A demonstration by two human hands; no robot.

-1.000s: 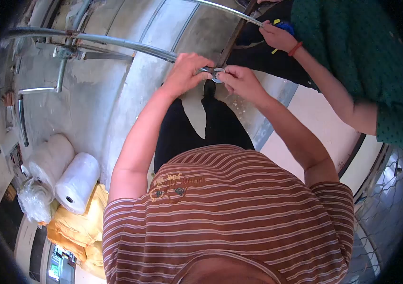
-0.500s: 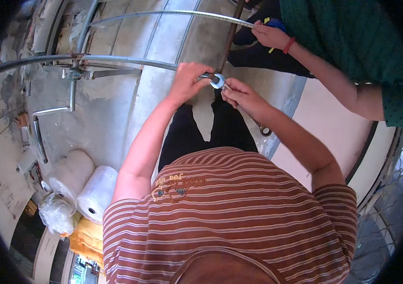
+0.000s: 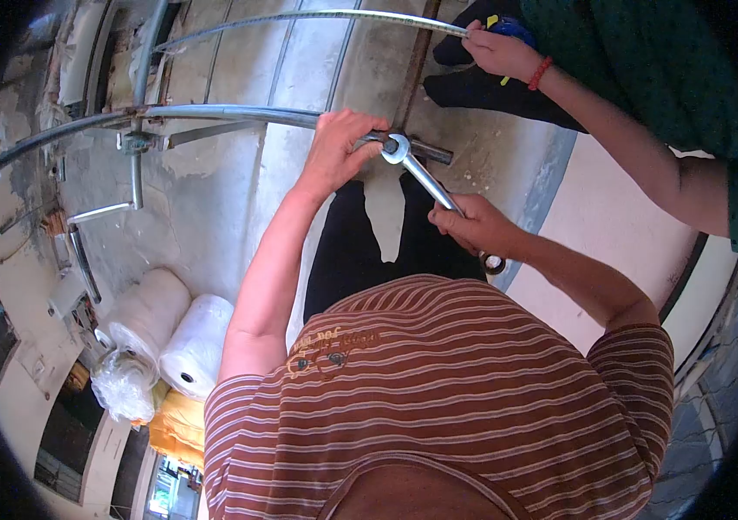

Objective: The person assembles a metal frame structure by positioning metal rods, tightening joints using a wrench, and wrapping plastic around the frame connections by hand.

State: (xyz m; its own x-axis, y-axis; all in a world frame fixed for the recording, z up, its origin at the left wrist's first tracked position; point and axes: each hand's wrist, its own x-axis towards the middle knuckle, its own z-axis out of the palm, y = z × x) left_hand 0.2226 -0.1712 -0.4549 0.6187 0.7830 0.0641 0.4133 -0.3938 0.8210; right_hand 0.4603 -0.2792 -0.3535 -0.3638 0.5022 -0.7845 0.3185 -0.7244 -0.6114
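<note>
Inside right fingers (image 3: 445,220): wrench handle (image 3: 426,184); head (image 3: 398,158) beyond them, at bolt (image 3: 391,146).

One wrench (image 3: 425,184), one tape measure (image 3: 513,32), two rolls (image 3: 198,342) — two wearer's hands (image 3: 345,146), one co-worker's hand (image 3: 505,55).

A long, silvery metal wrench (image 3: 425,184) lies aslant, its broad forked head around a small, dark metal bolt head (image 3: 390,146), its shaft in the right hand (image 3: 473,227), its ring end showing beyond. The long, grey, round metal pipe (image 3: 248,113) runs under the left hand (image 3: 343,147).
</note>
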